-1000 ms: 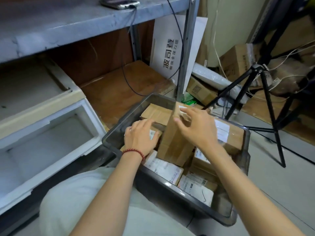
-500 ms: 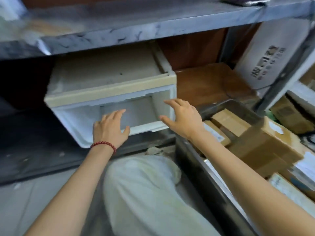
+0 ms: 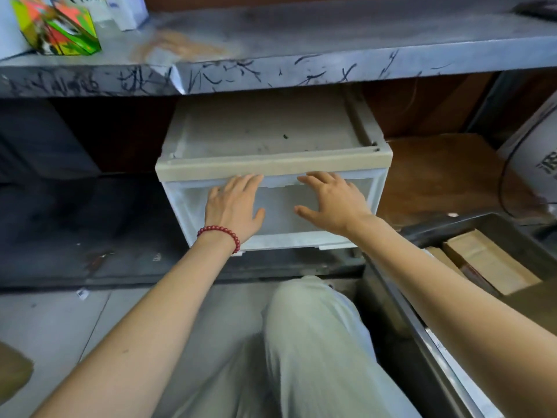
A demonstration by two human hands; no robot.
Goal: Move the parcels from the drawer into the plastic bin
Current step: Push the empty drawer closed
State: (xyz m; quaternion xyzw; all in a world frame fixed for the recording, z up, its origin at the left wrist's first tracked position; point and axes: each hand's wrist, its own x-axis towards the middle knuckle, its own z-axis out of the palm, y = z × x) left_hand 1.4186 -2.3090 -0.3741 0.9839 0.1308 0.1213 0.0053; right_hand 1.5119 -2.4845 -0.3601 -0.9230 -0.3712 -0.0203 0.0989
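Observation:
A white plastic drawer unit (image 3: 373,203) with a beige top stands under the grey shelf, in the middle of the view. Its translucent front is flush with the frame. My left hand (image 3: 235,206), with a red bead bracelet at the wrist, lies flat on the left half of that front. My right hand (image 3: 331,203) lies flat on the right half, fingers spread. Neither hand holds anything. At the right edge stands the dark grey plastic bin (image 3: 470,221), with brown cardboard parcels (image 3: 488,260) lying inside it.
A scuffed grey shelf (image 3: 301,64) overhangs the drawer unit, with a colourful box (image 3: 57,28) on its left end. A white carton (image 3: 539,152) leans at the far right on a wooden board. My knee in pale trousers (image 3: 310,342) is in the foreground.
My hands left the parcels in the bin and swung left to the drawer unit. The open drawer now sits flush, with both palms flat on its front.

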